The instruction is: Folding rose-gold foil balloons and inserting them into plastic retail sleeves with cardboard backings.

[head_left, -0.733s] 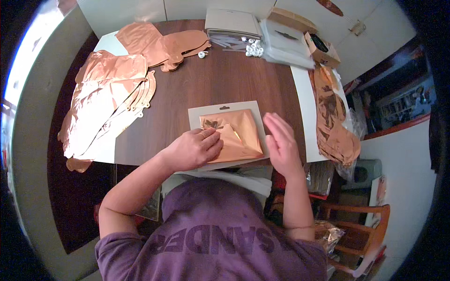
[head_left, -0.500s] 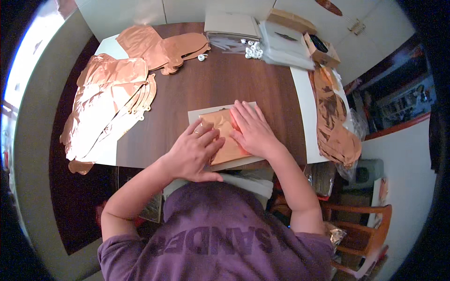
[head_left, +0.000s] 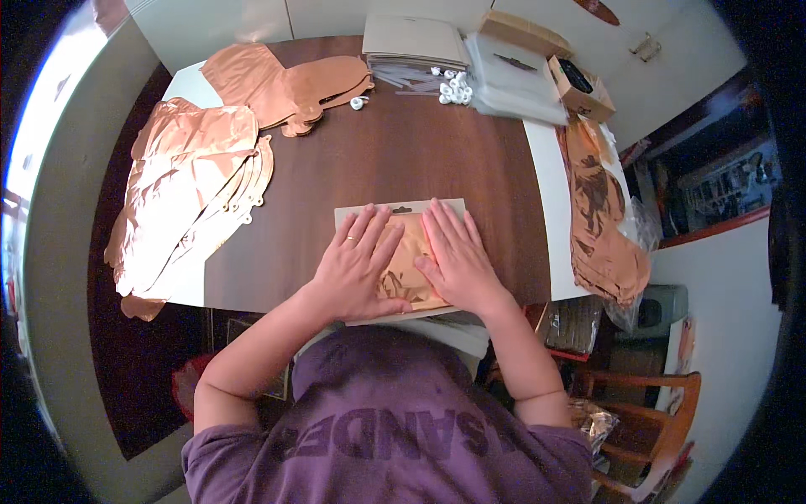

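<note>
A folded rose-gold foil balloon (head_left: pixel 411 252) lies on a light cardboard card (head_left: pixel 454 206) at the near edge of the brown table. The card has a dark hanging slot at its far side. My left hand (head_left: pixel 357 265) lies flat over the left part of the foil, fingers stretched out and a ring on one of them. On the foil's right part rests my right hand (head_left: pixel 457 260), also flat with fingers extended. Between the two hands a strip of shiny foil shows; the rest of it is covered by my palms.
Stacks of flat rose-gold foil balloons (head_left: pixel 189 168) cover the table's left side, with more balloons (head_left: pixel 600 227) along its right. At the back stand a stack of cards (head_left: pixel 411 42), thin clear straws (head_left: pixel 403 78), small white rolls (head_left: pixel 456 88), clear plastic bags (head_left: pixel 512 80) and an open cardboard box (head_left: pixel 579 88).
My left hand has come down from a bent, raised pose to lie flat on the foil. The card now sits straighter and slightly nearer to me, my right hand moving with it.
</note>
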Demonstrator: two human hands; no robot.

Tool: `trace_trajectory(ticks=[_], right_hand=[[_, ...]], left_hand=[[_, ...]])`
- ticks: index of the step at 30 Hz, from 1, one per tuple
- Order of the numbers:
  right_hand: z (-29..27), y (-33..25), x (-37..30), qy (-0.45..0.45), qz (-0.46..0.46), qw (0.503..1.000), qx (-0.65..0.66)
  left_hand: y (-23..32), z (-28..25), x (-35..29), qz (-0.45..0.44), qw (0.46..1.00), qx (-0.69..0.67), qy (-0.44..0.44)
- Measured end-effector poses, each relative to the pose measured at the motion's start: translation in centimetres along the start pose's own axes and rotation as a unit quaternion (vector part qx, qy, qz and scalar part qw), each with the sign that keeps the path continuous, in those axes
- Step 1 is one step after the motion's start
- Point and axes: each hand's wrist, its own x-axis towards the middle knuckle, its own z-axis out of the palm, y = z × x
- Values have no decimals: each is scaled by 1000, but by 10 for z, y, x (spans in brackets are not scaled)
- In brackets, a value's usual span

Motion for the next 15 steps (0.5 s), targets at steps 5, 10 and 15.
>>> trace_trajectory(ticks=[5, 10, 15], right_hand=[[-14, 3, 0, -27, 62, 998, -2], [-48, 10, -11, 37, 99, 992, 67], [-46, -20, -1, -1, 23, 999, 23]], left_hand=[[-1, -1, 1, 5, 1000, -7, -8], [-1, -5, -1, 2, 1000, -13, -15], [5, -15, 6, -10, 998, 15, -57]])
